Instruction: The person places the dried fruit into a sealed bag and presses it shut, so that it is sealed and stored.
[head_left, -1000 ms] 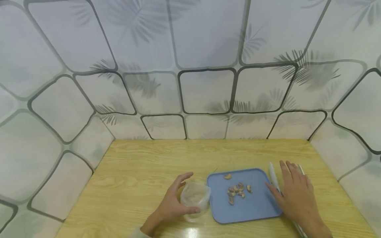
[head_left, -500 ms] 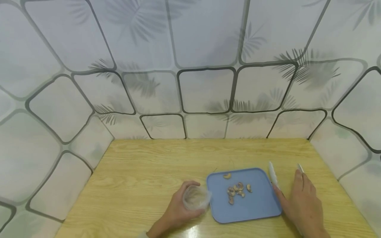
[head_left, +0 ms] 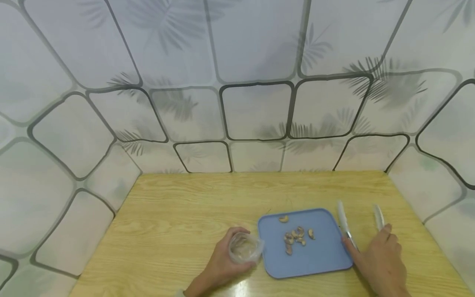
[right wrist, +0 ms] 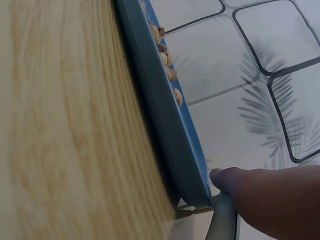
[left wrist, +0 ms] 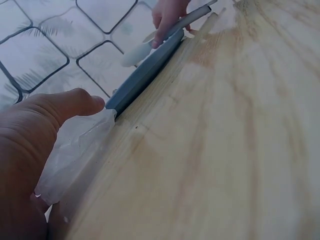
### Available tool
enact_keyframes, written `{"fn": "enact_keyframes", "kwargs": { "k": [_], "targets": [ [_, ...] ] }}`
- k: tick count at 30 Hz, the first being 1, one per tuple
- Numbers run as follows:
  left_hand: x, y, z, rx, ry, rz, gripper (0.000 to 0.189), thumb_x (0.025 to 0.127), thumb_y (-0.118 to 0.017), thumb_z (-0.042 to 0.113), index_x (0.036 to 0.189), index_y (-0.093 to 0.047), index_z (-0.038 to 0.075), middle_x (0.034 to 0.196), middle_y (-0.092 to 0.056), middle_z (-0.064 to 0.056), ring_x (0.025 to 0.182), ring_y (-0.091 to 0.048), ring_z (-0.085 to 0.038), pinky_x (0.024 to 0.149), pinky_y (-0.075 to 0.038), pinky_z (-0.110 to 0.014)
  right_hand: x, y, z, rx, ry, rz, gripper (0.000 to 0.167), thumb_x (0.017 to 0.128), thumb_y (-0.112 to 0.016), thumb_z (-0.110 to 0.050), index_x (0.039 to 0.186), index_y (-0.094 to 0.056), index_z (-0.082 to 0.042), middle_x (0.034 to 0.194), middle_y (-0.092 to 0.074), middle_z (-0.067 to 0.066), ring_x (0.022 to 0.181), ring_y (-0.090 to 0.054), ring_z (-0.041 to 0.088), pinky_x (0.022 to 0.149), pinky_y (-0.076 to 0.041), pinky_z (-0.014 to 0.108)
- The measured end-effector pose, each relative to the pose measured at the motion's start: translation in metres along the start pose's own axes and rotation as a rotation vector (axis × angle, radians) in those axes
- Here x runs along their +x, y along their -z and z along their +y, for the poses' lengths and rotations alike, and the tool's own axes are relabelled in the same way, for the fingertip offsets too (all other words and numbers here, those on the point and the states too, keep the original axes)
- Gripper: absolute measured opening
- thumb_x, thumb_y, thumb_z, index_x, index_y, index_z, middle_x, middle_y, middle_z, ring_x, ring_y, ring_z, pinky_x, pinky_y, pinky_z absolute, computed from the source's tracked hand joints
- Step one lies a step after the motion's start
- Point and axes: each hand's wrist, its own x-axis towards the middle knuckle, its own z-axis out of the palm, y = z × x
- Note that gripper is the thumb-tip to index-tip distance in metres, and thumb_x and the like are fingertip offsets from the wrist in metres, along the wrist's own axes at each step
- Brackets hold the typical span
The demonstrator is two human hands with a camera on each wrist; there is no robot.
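Observation:
At the left edge of the blue tray, my left hand grips a small clear plastic container, fingers and thumb round its sides. Its soft-looking clear wall shows beside the thumb in the left wrist view. Several cashews lie on the tray, most in a loose cluster and one near the back rim. On the tray's right side my right hand holds a pair of tongs, thumb on one arm and fingers on the other. The tongs' white tips are spread wide apart and point toward the back.
A light wood-grain table carries everything. Patterned panels enclose it at the back and both sides. The tray's low raised rim lies close beside the right thumb.
My left hand has closed round the container, which it earlier stood open beside. My right hand has drawn back and taken hold of the tongs, leaving more of their arms in sight.

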Motion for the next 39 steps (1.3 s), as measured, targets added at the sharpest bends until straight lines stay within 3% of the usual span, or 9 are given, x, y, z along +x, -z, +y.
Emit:
{"fn": "enact_keyframes", "kwargs": {
  "k": [4,8,11,17,22,25,30,34,39],
  "targets": [
    [0.0,-0.001,0.0,0.009,-0.005,0.006,0.079,0.074,-0.1,0.021,0.142,-0.059,0.024,0.136,-0.073,0.001,0.118,-0.07,-0.017,0.1,-0.056,-0.029,-0.001,-0.001,0.002,0.009,0.006,0.02,0.134,0.092,-0.076,-0.068,0.15,-0.011,0.034,0.118,-0.043,0.055,0.111,-0.049,0.074,0.07,-0.054,0.071],
    [0.0,0.0,0.001,0.017,0.001,0.009,0.08,0.073,-0.1,0.02,0.142,-0.059,0.024,0.135,-0.073,0.002,0.117,-0.07,-0.016,0.1,-0.056,-0.029,0.0,0.001,0.002,-0.002,-0.009,0.001,0.119,0.091,-0.074,-0.07,0.128,-0.031,0.033,0.102,-0.048,0.049,0.093,-0.056,0.068,0.06,-0.053,0.062],
    [0.0,0.001,0.002,0.018,0.001,0.011,0.081,0.072,-0.1,0.02,0.142,-0.058,0.023,0.135,-0.074,0.001,0.116,-0.071,-0.016,0.099,-0.057,-0.029,0.003,0.003,0.004,-0.001,-0.015,-0.029,0.112,0.09,-0.074,-0.072,0.118,-0.036,0.03,0.097,-0.048,0.046,0.086,-0.058,0.062,0.058,-0.053,0.056],
    [0.0,0.001,0.003,0.017,0.007,0.002,0.082,0.073,-0.1,0.019,0.143,-0.058,0.023,0.134,-0.074,-0.001,0.114,-0.07,-0.016,0.096,-0.057,-0.028,0.006,0.005,0.009,0.047,0.017,-0.027,0.128,0.089,-0.079,-0.067,0.144,-0.022,0.034,0.114,-0.044,0.05,0.101,-0.056,0.068,0.078,-0.054,0.07],
    [0.0,0.0,0.003,0.016,0.01,-0.009,0.082,0.073,-0.099,0.019,0.143,-0.057,0.023,0.133,-0.073,-0.002,0.113,-0.07,-0.017,0.094,-0.057,-0.028,0.005,0.012,0.003,0.105,0.012,-0.016,0.136,0.09,-0.08,-0.065,0.164,-0.004,0.02,0.135,-0.035,0.053,0.113,-0.047,0.066,0.09,-0.048,0.076],
    [0.0,0.001,0.003,0.021,0.01,-0.006,0.082,0.073,-0.099,0.019,0.143,-0.057,0.023,0.134,-0.073,-0.002,0.114,-0.07,-0.017,0.095,-0.057,-0.028,0.006,0.017,-0.003,0.129,0.035,-0.04,0.133,0.093,-0.077,-0.065,0.168,0.001,0.014,0.141,-0.036,0.053,0.111,-0.056,0.063,0.087,-0.051,0.074],
    [0.0,0.001,0.004,0.029,0.02,-0.005,0.083,0.072,-0.1,0.02,0.143,-0.057,0.023,0.133,-0.073,-0.001,0.113,-0.07,-0.017,0.094,-0.057,-0.028,0.006,0.022,-0.008,0.115,0.13,-0.11,0.128,0.097,-0.072,-0.066,0.169,0.001,0.011,0.135,-0.05,0.049,0.098,-0.073,0.05,0.077,-0.059,0.064],
    [0.0,0.001,0.006,0.024,0.043,-0.008,0.084,0.072,-0.1,0.02,0.143,-0.057,0.023,0.133,-0.073,0.0,0.112,-0.069,-0.016,0.093,-0.057,-0.027,0.004,0.022,-0.013,0.094,0.203,-0.142,0.122,0.098,-0.071,-0.066,0.17,-0.007,0.009,0.126,-0.06,0.042,0.092,-0.076,0.042,0.069,-0.06,0.055],
    [0.001,0.001,0.008,0.013,0.074,-0.012,0.086,0.07,-0.1,0.018,0.145,-0.056,0.02,0.134,-0.073,0.002,0.114,-0.069,-0.016,0.095,-0.057,-0.028,-0.001,0.021,-0.022,0.092,0.293,-0.108,0.11,0.1,-0.073,-0.06,0.171,-0.02,0.004,0.125,-0.066,0.033,0.085,-0.074,0.028,0.062,-0.056,0.043]
  ]
}}
